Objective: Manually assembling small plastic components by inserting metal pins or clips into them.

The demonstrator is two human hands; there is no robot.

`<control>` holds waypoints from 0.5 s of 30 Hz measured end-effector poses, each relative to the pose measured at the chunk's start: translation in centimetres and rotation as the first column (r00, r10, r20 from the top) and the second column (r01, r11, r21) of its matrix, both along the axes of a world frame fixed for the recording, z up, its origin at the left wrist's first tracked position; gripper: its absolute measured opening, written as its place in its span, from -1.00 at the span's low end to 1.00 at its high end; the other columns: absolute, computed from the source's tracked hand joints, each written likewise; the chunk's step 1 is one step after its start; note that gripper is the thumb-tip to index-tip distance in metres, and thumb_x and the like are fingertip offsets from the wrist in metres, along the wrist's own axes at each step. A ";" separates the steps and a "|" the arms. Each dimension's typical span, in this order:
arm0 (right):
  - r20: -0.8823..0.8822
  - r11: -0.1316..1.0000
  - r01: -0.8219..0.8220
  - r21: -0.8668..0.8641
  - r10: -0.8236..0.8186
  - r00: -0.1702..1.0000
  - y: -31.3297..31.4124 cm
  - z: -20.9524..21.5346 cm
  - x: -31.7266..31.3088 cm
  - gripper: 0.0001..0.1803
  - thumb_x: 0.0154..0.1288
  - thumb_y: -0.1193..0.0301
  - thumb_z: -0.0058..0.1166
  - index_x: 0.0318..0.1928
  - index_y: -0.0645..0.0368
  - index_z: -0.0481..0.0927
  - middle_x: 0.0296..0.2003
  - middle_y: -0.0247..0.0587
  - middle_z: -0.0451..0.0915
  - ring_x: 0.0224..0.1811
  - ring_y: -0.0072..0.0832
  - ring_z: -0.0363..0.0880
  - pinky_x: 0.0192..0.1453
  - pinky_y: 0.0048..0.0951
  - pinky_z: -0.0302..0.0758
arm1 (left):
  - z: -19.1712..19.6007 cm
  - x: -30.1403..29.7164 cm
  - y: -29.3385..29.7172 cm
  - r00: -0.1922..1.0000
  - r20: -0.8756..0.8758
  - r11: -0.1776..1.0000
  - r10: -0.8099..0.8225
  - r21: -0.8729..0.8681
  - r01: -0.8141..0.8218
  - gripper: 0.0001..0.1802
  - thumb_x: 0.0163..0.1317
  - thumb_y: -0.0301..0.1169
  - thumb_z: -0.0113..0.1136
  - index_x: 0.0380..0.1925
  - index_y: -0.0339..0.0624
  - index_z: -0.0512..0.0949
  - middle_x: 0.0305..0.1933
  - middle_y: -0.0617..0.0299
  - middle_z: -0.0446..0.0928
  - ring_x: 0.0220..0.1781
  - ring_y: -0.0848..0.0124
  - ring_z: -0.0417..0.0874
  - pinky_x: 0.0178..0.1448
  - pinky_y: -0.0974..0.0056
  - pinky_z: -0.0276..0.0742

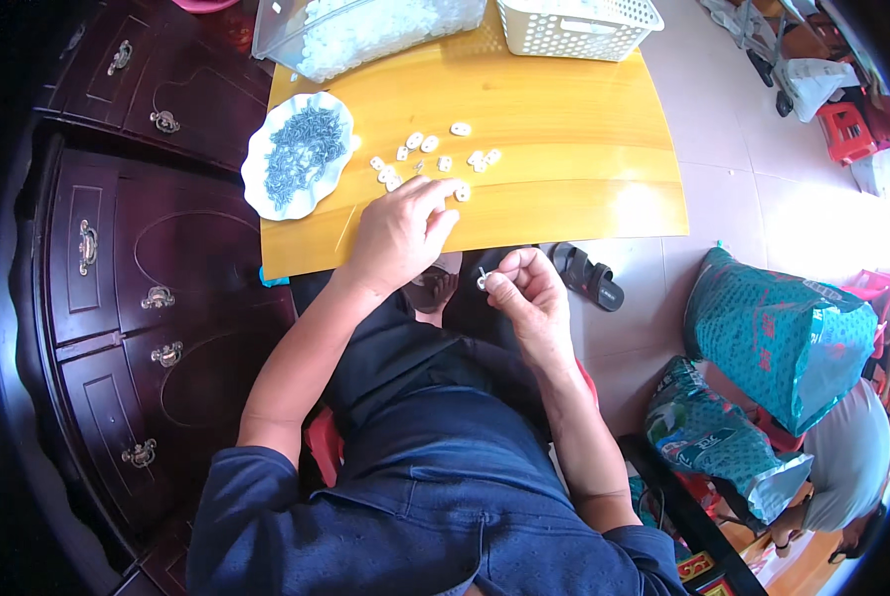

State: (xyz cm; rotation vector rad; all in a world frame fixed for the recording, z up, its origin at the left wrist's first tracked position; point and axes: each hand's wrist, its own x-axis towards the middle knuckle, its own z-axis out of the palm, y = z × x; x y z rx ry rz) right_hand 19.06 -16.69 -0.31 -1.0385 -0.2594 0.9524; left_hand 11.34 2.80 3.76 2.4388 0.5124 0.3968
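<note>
My left hand [401,230] reaches over the near edge of the wooden table, palm down, with thumb and index finger apart. Its fingertips are close to a small white oval plastic piece with holes [462,194]; whether they touch it I cannot tell. Several similar pieces [429,144] lie scattered beyond the fingers. In front of my lap, past the table edge, my right hand [534,298] pinches a small white plastic piece with a thin metal pin sticking up [483,279]. A scalloped white dish [254,179] at the table's left holds many thin grey metal pins or screws [304,154].
A clear bin [269,35] of white plastic pieces and a perforated cream basket [574,40] stand at the table's far edge. Dark drawers [97,248] flank the left. Teal sacks [773,333], black sandals [592,276] and another person [847,457] are on the right.
</note>
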 end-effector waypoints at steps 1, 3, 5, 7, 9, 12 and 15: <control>0.000 1.000 0.002 0.002 -0.002 1.000 0.0 0.1 0.1 -0.86 0.45 0.55 0.20 -0.10 0.11 0.50 -0.29 -0.46 0.60 -0.28 -0.76 0.56 -0.14 -0.69 0.51 | -0.3 0.3 0.0 0.999 0.033 0.998 0.005 0.068 -0.007 -0.77 0.33 -0.42 0.23 -0.03 -0.10 0.65 -0.22 0.15 0.66 -0.28 0.13 0.73 -0.22 0.09 0.64; -0.015 1.000 -0.001 0.006 0.001 1.000 0.0 0.2 0.2 -0.86 0.45 0.54 0.21 -0.10 0.10 0.51 -0.29 -0.47 0.62 -0.29 -0.76 0.56 -0.15 -0.68 0.51 | -0.8 0.8 0.1 0.998 0.056 0.994 -0.005 0.106 -0.001 -0.78 0.34 -0.40 0.23 -0.04 -0.09 0.65 -0.20 0.15 0.66 -0.26 0.11 0.73 -0.21 0.07 0.64; -0.024 1.000 -0.009 -0.004 0.009 1.000 0.0 0.3 0.3 -0.86 0.45 0.53 0.21 -0.10 0.10 0.51 -0.29 -0.47 0.62 -0.29 -0.76 0.56 -0.16 -0.69 0.51 | -0.9 1.2 0.3 0.997 0.080 0.990 -0.018 0.142 0.007 -0.80 0.35 -0.38 0.22 -0.05 -0.08 0.65 -0.19 0.15 0.65 -0.23 0.09 0.73 -0.19 0.05 0.65; -0.034 1.000 -0.019 -0.015 0.019 0.999 -0.1 0.3 0.3 -0.86 0.45 0.53 0.21 -0.10 0.09 0.51 -0.29 -0.47 0.62 -0.29 -0.76 0.57 -0.16 -0.69 0.51 | -0.9 1.4 0.4 0.999 0.043 0.979 -0.027 0.205 0.018 -0.83 0.37 -0.36 0.20 -0.09 -0.05 0.66 -0.20 0.16 0.63 -0.23 0.08 0.72 -0.19 0.04 0.65; -0.050 0.999 -0.029 -0.028 0.028 0.998 -0.1 0.4 0.4 -0.86 0.45 0.54 0.22 -0.11 0.09 0.51 -0.30 -0.48 0.63 -0.30 -0.77 0.57 -0.17 -0.70 0.51 | -1.0 1.6 0.5 0.999 0.036 0.975 -0.034 0.221 0.025 -0.85 0.37 -0.34 0.20 -0.12 -0.05 0.66 -0.21 0.16 0.63 -0.23 0.09 0.72 -0.21 0.06 0.65; -0.052 0.999 -0.025 -0.029 0.023 0.998 0.0 0.5 0.3 -0.86 0.45 0.53 0.22 -0.11 0.09 0.51 -0.30 -0.48 0.63 -0.30 -0.77 0.57 -0.18 -0.71 0.50 | -1.0 1.8 0.5 0.997 0.037 0.955 -0.066 0.294 0.052 -0.88 0.37 -0.32 0.19 -0.20 -0.06 0.64 -0.23 0.16 0.61 -0.24 0.12 0.72 -0.24 0.08 0.66; -0.063 1.000 -0.023 -0.017 0.022 0.998 0.1 0.4 0.2 -0.85 0.45 0.53 0.22 -0.11 0.08 0.51 -0.29 -0.48 0.63 -0.30 -0.77 0.57 -0.18 -0.72 0.50 | -1.4 1.9 0.8 0.992 0.062 0.916 -0.114 0.393 0.081 -0.89 0.35 -0.33 0.19 -0.28 -0.09 0.61 -0.24 0.16 0.61 -0.28 0.14 0.72 -0.27 0.10 0.66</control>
